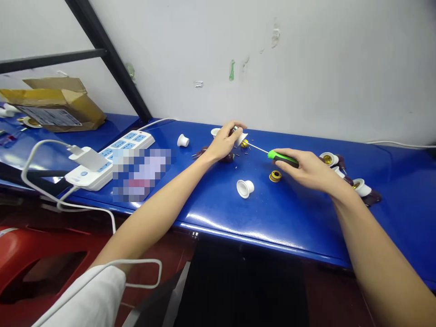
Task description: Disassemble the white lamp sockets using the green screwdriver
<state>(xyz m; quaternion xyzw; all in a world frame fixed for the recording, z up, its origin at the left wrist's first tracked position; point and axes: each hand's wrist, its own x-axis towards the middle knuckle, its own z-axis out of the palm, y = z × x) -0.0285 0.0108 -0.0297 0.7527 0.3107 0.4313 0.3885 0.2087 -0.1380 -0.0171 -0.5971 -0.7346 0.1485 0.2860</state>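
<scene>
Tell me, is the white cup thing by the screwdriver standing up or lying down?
Lying on its side. The white flared lamp-holder shell has its round open end pointing sideways, and its side rests on the blue bench.

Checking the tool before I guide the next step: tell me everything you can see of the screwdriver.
The screwdriver has a bright green and black handle that looks like moulded plastic, and a thin, straight steel shaft. The right hand grips it by the handle, holding it roughly level over the blue bench. The shaft points left toward the left hand and a small brass part. Its tip is too small to make out, and whether it touches anything cannot be told.
</scene>
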